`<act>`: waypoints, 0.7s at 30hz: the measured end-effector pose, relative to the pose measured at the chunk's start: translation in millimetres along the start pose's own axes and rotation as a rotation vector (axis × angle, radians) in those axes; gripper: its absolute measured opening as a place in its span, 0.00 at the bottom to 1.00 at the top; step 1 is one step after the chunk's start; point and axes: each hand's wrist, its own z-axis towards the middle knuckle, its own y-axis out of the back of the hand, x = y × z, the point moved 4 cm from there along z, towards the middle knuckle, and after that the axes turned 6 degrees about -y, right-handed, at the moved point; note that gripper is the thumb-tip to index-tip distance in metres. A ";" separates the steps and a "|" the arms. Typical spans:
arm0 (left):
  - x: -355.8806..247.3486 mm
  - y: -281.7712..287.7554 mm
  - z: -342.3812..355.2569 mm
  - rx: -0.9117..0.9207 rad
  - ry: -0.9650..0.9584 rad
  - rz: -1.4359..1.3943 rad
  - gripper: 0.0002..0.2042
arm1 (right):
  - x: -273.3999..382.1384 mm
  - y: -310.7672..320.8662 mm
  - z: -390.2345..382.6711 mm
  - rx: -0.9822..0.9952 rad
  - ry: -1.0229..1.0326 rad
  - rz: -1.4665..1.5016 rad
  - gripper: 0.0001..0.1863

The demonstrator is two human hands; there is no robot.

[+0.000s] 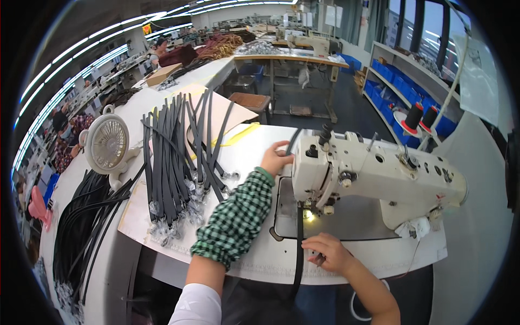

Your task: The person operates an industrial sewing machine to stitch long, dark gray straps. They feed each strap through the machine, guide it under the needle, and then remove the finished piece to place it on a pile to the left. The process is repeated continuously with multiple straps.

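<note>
At far L, a bunch of long black straps (pixel 81 222) is hanging over the table edge, w/ a white fan (pixel 108 142) standing just above. Next, many shorter dark straps (pixel 169 168) are lying in a pile on the white table (pixel 254 259), their clear-wrapped ends pointing mostly toward the person. In the middle, the L hand (pixel 276 158), w/ green checked sleeve (pixel 238 216), is reaching behind the head of the sewing machine (pixel 346 168); its fingers are bending partly, index and thumb standing a little apart at a dark strap end (pixel 293 142), but I cannot tell if they are gripping it. Under the needle area, a black strap (pixel 299 249) is running down past the table's front edge, a small lamp (pixel 309 215) shining beside it. Just R of it, the R hand (pixel 331 253) is holding its fingers half curled, index near the strap; a small dark item is showing under them, kind and grip unclear. At far R, black thread spools (pixel 414 116) are standing behind the machine.
</note>
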 end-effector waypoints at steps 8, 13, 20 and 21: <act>-34.0 15.7 -146.6 0.001 0.270 -0.110 0.26 | -11.3 4.3 5.1 -0.162 -0.494 -0.360 0.11; -33.8 6.5 -159.9 0.051 0.176 -0.126 0.27 | -2.5 -7.9 41.6 -0.291 -0.169 -0.799 0.13; -30.5 7.3 -160.7 0.082 0.176 -0.101 0.26 | -9.4 -54.0 76.2 -0.267 -0.282 -1.041 0.11; -30.3 8.5 -160.7 0.079 0.181 -0.091 0.26 | -11.4 -54.0 77.6 -0.246 -0.303 -0.992 0.10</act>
